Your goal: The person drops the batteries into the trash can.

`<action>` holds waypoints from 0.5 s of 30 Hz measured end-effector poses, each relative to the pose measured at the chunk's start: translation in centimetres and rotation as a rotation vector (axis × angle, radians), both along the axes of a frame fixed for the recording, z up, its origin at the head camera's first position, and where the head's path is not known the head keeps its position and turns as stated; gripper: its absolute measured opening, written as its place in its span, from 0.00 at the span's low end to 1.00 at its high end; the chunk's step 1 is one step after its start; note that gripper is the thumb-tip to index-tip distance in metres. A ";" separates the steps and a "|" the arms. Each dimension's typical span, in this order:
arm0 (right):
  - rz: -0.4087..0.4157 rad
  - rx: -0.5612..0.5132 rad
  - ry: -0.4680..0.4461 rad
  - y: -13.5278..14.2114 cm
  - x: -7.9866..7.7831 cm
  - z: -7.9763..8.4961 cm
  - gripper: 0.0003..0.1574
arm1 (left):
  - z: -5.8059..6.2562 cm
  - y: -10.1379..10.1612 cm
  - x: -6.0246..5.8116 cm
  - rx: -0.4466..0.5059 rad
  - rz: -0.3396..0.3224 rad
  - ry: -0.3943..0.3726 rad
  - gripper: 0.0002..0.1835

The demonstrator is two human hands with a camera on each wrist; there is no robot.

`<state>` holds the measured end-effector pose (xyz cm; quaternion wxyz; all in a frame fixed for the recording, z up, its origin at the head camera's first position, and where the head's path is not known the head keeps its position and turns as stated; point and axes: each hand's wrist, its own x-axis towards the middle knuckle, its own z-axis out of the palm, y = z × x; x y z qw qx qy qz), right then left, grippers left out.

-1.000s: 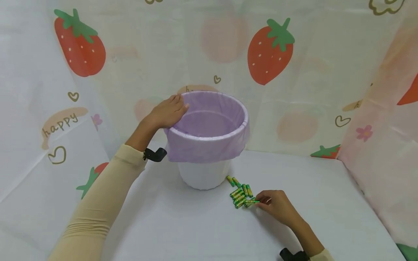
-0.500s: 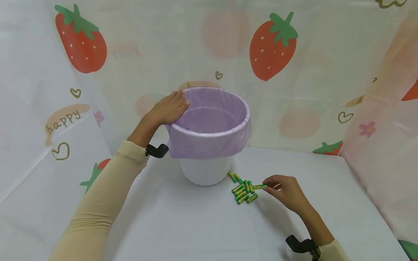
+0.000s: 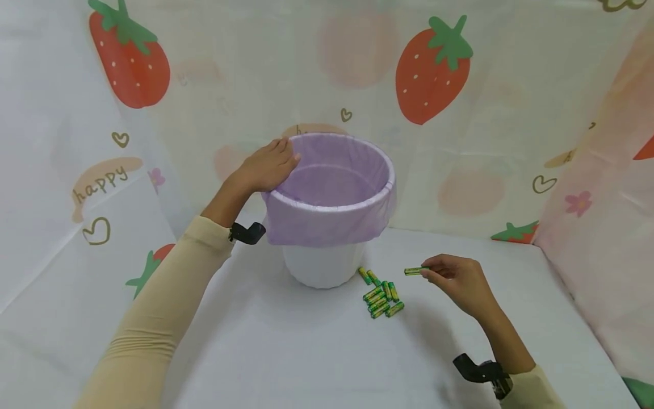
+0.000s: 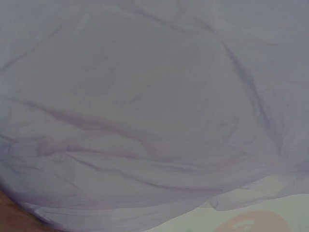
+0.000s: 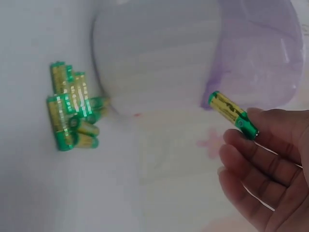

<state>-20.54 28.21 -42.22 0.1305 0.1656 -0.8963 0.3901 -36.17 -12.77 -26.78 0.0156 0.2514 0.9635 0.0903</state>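
My right hand [image 3: 462, 281] pinches a green and gold battery [image 3: 415, 271] between thumb and fingertips, raised above the table. In the right wrist view the held battery [image 5: 227, 108] tilts, with its other end free. Several like batteries [image 3: 380, 301] lie in a loose group by the base of a white trash can [image 3: 324, 267]. A purple bag [image 3: 332, 224] lines the can and folds down over its rim. My left hand [image 3: 271, 165] grips the rim's left side, its fingertips hidden. The left wrist view holds mostly pale purple bag [image 4: 145, 159].
A white-covered table [image 3: 286, 352] bears the can and batteries. Behind it hangs a strawberry-print sheet [image 3: 245, 74], close to the can's far side. Another sheet [image 3: 613, 255] borders the table at right. Black cameras sit on both wrists.
My right hand has lifted one battery off the group and carried it up and away from me, slightly right. My left hand stays on the rim. The whole view has shifted slightly.
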 end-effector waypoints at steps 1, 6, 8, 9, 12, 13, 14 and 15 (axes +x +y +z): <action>-0.001 -0.004 0.008 0.0 0.0 0.4 0.05 | 0.0 0.0 0.0 0.000 0.001 0.000 0.36; -0.011 -0.045 0.041 0.1 0.0 2.0 0.06 | 0.0 0.1 0.1 0.005 0.008 -0.007 0.36; -0.019 -0.065 0.050 0.1 0.0 2.6 0.06 | 0.0 0.1 0.1 0.008 0.010 -0.007 0.36; -0.024 -0.074 0.054 0.1 0.0 2.9 0.07 | 0.1 0.1 0.1 0.008 0.011 -0.007 0.36; -0.044 -0.097 0.063 -0.1 -0.1 3.7 0.07 | 0.0 0.1 0.1 0.003 0.013 -0.006 0.36; -0.050 -0.102 0.068 -0.2 -0.1 4.0 0.07 | 0.1 0.0 0.1 0.002 0.016 -0.010 0.37; -0.056 -0.103 0.075 -0.3 -0.2 4.3 0.07 | 0.1 0.0 0.1 0.000 0.016 -0.011 0.37; -0.060 -0.108 0.080 -0.3 -0.3 4.6 0.07 | 0.1 0.0 0.1 0.000 0.018 -0.013 0.37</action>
